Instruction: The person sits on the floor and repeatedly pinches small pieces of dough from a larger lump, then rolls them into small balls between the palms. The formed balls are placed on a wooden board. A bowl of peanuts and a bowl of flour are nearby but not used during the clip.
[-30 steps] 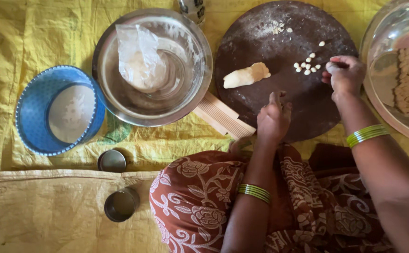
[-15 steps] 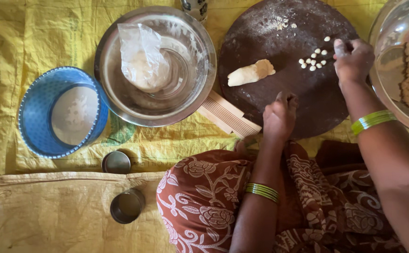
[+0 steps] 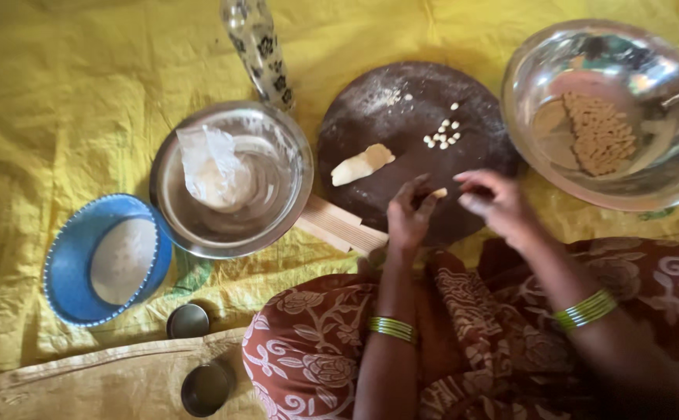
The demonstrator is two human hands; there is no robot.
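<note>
A small pale pinch of dough (image 3: pixel 439 192) sits between the fingertips of the left hand (image 3: pixel 408 214), just above the near edge of the round dark wooden board (image 3: pixel 386 117). The right hand (image 3: pixel 495 204) hovers close beside it, fingers curled toward the same bit; whether it touches the dough I cannot tell. Further in on the board lies a stubby cream-coloured roll of dough (image 3: pixel 363 164), and toward the far right edge a cluster of tiny dough pellets (image 3: pixel 443 137). Judging by this, a handful of pellets is made and most of the roll remains. Right of the board, a large steel bowl (image 3: pixel 542 62) holds a heap of shaped pieces (image 3: pixel 600 132). Left, a steel bowl (image 3: pixel 285 148) contains a plastic bag of flour (image 3: pixel 211 171), with a blue plastic basket (image 3: pixel 71 264) beyond, all on the yellow floor cloth (image 3: pixel 67 101).
</note>
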